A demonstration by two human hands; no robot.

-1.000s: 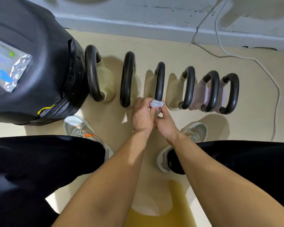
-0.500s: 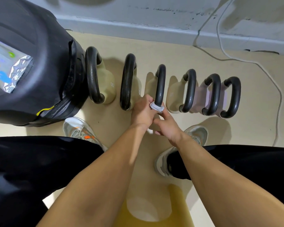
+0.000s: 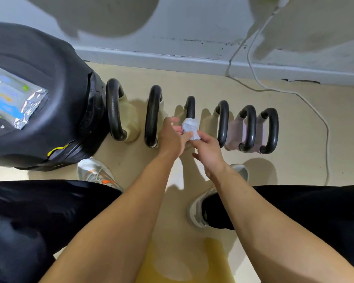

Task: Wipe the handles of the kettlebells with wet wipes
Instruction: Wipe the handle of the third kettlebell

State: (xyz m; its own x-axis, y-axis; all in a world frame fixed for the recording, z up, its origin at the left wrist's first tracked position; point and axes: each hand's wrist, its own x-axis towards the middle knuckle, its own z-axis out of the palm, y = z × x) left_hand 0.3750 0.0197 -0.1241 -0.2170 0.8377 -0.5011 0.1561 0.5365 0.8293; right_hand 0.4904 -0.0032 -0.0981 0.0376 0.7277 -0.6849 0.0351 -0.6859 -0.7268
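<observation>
Several kettlebells with black handles stand in a row on the beige floor along the wall. A white wet wipe (image 3: 190, 126) is bunched around the handle of the third kettlebell (image 3: 190, 107) from the left. My left hand (image 3: 171, 135) holds the wipe's left side against that handle. My right hand (image 3: 207, 149) pinches the wipe's lower right corner with thumb and fingers. The near end of this handle is hidden behind the wipe and my hands.
A large black bag (image 3: 49, 103) lies at the left with a wet wipe pack (image 3: 10, 97) on top. White cables (image 3: 307, 103) run down the wall and across the floor at the right. My two sneakers (image 3: 98, 173) stand close to the kettlebells.
The wipe has slid up the third handle from its near base and is bunched larger. Both hands moved up with it; the right hand now pinches the wipe.
</observation>
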